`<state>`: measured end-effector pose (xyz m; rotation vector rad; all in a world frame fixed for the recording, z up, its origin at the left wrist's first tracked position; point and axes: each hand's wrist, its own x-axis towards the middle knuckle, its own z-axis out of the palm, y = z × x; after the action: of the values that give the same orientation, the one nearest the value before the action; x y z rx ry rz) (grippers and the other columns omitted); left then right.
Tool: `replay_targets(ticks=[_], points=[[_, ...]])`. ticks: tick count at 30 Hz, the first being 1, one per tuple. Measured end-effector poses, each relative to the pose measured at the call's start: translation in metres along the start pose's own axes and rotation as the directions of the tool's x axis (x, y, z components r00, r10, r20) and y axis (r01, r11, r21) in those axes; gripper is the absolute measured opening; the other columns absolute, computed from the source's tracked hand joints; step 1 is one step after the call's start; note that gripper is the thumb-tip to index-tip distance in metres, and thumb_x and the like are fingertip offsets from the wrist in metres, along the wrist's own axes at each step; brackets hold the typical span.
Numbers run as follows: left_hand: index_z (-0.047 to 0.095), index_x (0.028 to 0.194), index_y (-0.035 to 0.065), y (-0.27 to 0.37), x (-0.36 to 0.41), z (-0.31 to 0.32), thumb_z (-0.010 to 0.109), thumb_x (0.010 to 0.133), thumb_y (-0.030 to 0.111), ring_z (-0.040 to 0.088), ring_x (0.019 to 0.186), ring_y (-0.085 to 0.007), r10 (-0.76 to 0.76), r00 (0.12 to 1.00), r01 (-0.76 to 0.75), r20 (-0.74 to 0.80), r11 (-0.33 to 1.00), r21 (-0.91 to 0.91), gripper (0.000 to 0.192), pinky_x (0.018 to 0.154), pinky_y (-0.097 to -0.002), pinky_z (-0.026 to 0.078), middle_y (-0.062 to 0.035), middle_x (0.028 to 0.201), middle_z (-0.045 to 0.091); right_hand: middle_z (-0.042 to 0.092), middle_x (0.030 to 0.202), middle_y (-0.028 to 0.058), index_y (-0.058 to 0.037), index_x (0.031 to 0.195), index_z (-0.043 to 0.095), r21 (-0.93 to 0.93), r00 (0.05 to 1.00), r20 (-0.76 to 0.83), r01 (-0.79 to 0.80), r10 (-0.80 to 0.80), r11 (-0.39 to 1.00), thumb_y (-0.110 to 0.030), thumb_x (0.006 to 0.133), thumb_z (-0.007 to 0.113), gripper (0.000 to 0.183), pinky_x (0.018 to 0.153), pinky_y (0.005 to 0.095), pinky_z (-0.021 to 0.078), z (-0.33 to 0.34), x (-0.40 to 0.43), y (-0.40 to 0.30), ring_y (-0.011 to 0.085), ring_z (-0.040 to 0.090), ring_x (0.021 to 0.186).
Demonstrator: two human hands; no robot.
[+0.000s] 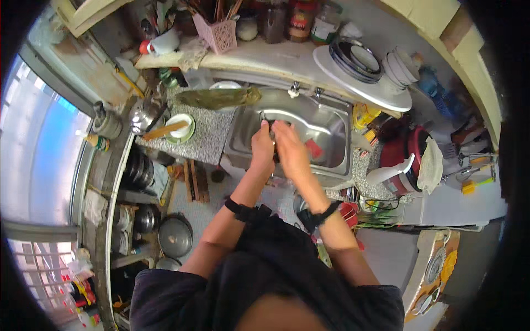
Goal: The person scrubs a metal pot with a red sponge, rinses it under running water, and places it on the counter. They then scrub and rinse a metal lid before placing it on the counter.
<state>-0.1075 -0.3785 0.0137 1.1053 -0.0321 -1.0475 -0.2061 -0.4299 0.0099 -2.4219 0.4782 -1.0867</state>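
Observation:
My left hand and my right hand are close together over the near side of a stainless steel sink. A small dark object shows between them, mostly covered, so its kind is unclear. The left hand is closed around it, thumb pointing away from me. Against its other side lies the right hand, fingers fairly straight; whether it grips is hidden. On the sink floor, right of my hands, is a red cloth or sponge. Two taps are on the wall behind the basin.
Left of the sink, a speckled counter bears a white cup and a steel kettle. A long greenish-brown object reaches over the sink's corner. Stacked plates stand on the shelf above. To the right is a red cooker.

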Motion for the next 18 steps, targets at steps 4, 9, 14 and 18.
replay_targets(ticks=[4,9,14,18], points=[[0.061,0.119,0.0006,0.008,0.009,-0.003,0.043,0.110,0.040,0.066,0.092,-0.0223,0.072,0.996,-0.065,0.048,0.990,-0.127,0.045,0.082,-0.0377,0.053,-0.0114,0.104,0.066,0.060,0.136,0.0203,0.0017,0.131,0.061,-0.061,0.998,0.058,-0.002,0.006,0.998,-0.006,0.101,0.051,0.033,0.120,0.0528,0.0351,0.012,0.010,-0.009,0.0389,0.054,0.132],[0.061,0.117,-0.0012,0.034,0.016,-0.013,0.045,0.110,0.041,0.062,0.083,-0.0178,0.171,0.979,-0.180,0.112,0.981,0.070,0.045,0.073,-0.0340,0.049,-0.0092,0.102,0.065,0.059,0.140,0.0190,-0.0005,0.130,0.063,0.137,0.959,0.058,-0.283,0.278,0.949,-0.005,0.103,0.050,0.030,0.121,0.0520,0.0325,0.019,0.055,-0.005,0.0365,0.053,0.135],[0.062,0.111,-0.0035,0.060,0.024,-0.023,0.045,0.110,0.043,0.060,0.091,-0.0192,0.082,0.995,-0.082,0.060,0.997,-0.008,0.050,0.083,-0.0367,0.050,-0.0100,0.100,0.064,0.055,0.147,0.0181,-0.0024,0.135,0.062,-0.169,0.989,0.127,-0.051,0.073,0.984,-0.001,0.101,0.050,0.036,0.124,0.0523,0.0275,0.038,0.030,-0.042,0.0345,0.048,0.143],[0.063,0.093,-0.0040,0.060,0.026,-0.025,0.044,0.111,0.042,0.050,0.079,-0.0139,0.365,0.925,-0.379,0.103,0.895,0.235,0.053,0.070,-0.0346,0.042,-0.0055,0.086,0.061,0.058,0.142,0.0219,-0.0002,0.134,0.060,0.063,0.848,0.116,-0.525,0.517,0.848,-0.011,0.104,0.051,0.034,0.119,0.0509,0.0337,0.025,0.111,-0.029,0.0389,0.050,0.137]])
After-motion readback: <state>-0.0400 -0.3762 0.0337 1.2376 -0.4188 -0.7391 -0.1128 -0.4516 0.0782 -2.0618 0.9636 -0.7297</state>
